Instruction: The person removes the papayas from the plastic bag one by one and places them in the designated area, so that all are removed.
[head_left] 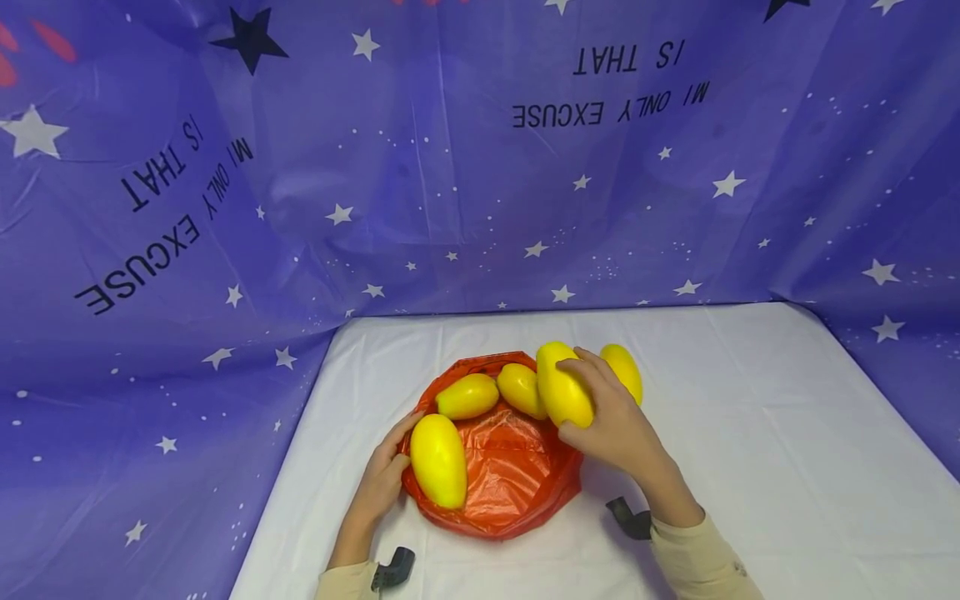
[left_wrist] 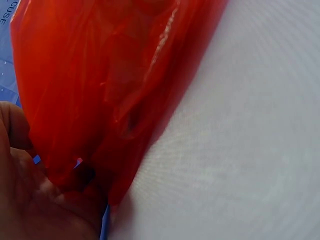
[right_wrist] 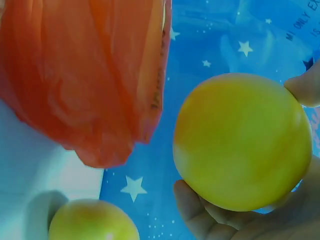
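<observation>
Right hand (head_left: 611, 417) wrapped round one yellow fruit (head_left: 564, 385), fingers over the top, thumb underneath near the wrist end. The right wrist view confirms it: the held fruit (right_wrist: 242, 142) sits in the palm with a fingertip on its upper right edge. Its long axis runs roughly away from the person, tilted slightly left at the far end. It sits at the right edge of the red bag (head_left: 510, 467), partly over the plastic, partly beyond it.

Left hand (head_left: 384, 475) at the left edge of the red bag, fingers curled onto the rim; the left wrist view shows red plastic (left_wrist: 100, 90) bunched against the palm, so it grips the bag rather than any fruit. A second fruit (head_left: 438, 460) lies just right of that hand on the plastic, long axis pointing away from the person. I cannot tell if hand and fruit touch.

Two more fruits, (head_left: 468, 396) and (head_left: 522, 390), lie at the far side of the bag, close together. A fifth (head_left: 624, 371) is behind the right hand, off the plastic, on the white desk (head_left: 787, 433).

Relation that matters: held fruit lies to the bag's right; bare plastic in the bag's middle is left of and nearer than the right hand.
</observation>
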